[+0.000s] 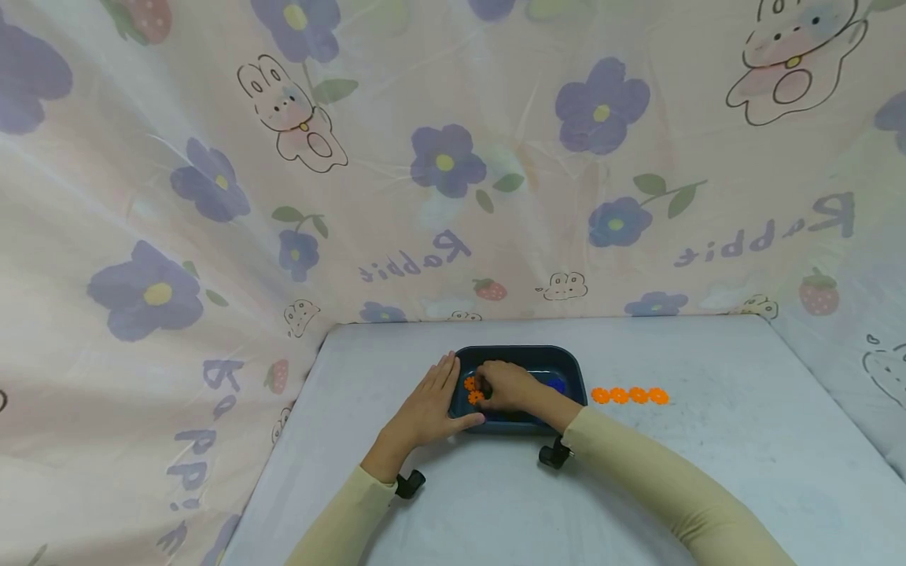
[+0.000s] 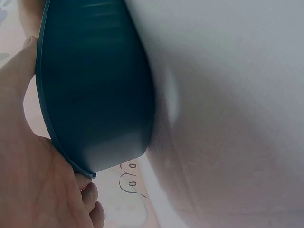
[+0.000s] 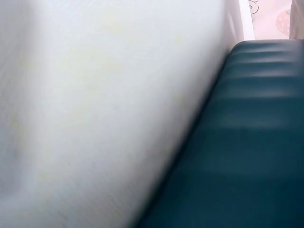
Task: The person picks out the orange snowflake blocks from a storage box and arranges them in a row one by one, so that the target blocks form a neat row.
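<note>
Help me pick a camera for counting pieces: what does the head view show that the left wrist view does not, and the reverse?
Only the head view: the inside of the tray, with orange pieces and something blue in it; the right grip inside the tray; and a row of four orange pieces to its right.

Only the left wrist view: the palm side of the left grip, and the tray's outer wall close up.

Both: the left grip at the tray's rim, the white tabletop and part of the printed curtain.

Right hand (image 1: 508, 385) in tray (image 1: 511, 429), orange pieces (image 1: 638, 395) beside
</note>
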Action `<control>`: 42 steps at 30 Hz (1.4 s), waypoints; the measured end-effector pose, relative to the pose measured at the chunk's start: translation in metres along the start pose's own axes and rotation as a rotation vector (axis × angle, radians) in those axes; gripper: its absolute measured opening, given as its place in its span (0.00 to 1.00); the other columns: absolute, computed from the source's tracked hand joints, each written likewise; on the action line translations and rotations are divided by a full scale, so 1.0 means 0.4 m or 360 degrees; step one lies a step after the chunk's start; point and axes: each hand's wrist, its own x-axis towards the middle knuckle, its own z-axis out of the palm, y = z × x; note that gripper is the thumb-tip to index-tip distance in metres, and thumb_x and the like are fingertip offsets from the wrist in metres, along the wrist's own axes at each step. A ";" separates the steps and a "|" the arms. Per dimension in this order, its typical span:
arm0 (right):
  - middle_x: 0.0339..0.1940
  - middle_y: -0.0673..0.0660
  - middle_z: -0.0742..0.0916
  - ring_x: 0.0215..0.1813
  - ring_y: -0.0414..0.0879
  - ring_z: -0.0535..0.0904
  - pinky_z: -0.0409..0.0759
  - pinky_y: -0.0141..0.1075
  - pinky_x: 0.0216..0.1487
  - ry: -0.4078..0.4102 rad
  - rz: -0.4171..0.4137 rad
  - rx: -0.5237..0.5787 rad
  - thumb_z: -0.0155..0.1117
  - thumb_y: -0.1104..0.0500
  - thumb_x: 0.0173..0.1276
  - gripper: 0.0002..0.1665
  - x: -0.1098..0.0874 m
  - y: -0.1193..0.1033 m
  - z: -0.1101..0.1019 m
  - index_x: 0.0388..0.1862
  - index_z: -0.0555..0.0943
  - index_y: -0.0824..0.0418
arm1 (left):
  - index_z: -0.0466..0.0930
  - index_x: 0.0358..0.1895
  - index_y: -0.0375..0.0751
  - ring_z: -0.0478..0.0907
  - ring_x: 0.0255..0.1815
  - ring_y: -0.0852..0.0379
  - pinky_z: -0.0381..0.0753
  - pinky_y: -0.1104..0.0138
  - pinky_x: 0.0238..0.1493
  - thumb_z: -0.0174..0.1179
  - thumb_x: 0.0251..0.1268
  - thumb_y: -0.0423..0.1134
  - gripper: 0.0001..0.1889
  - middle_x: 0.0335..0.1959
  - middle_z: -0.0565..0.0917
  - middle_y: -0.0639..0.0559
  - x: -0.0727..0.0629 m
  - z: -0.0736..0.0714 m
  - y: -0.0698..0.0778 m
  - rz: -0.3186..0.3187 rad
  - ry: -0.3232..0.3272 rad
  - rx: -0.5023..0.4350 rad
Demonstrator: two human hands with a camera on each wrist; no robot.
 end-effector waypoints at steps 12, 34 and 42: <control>0.40 0.50 0.86 0.41 0.44 0.80 0.86 0.42 0.47 0.0047 -0.0042 -0.0122 0.82 0.51 0.63 0.19 -0.005 0.016 -0.002 0.48 0.87 0.58 | 0.36 0.89 0.36 0.35 0.91 0.49 0.40 0.54 0.89 0.48 0.71 0.81 0.63 0.91 0.38 0.44 -0.003 0.004 0.005 -0.0011 0.0011 -0.0031; 0.44 0.52 0.87 0.45 0.47 0.81 0.86 0.46 0.51 0.0359 -0.0047 0.0040 0.82 0.56 0.63 0.18 -0.108 0.061 -0.129 0.48 0.85 0.59 | 0.37 0.89 0.38 0.37 0.91 0.48 0.43 0.52 0.89 0.49 0.69 0.82 0.64 0.91 0.39 0.46 -0.006 -0.002 0.012 -0.0055 0.0002 -0.0036; 0.43 0.52 0.86 0.44 0.46 0.80 0.84 0.44 0.48 0.0411 -0.0016 0.0019 0.81 0.55 0.62 0.19 -0.166 0.094 -0.178 0.49 0.85 0.58 | 0.36 0.89 0.38 0.36 0.91 0.49 0.41 0.53 0.89 0.49 0.69 0.83 0.64 0.91 0.37 0.46 -0.001 0.003 0.005 -0.0055 0.0005 -0.0030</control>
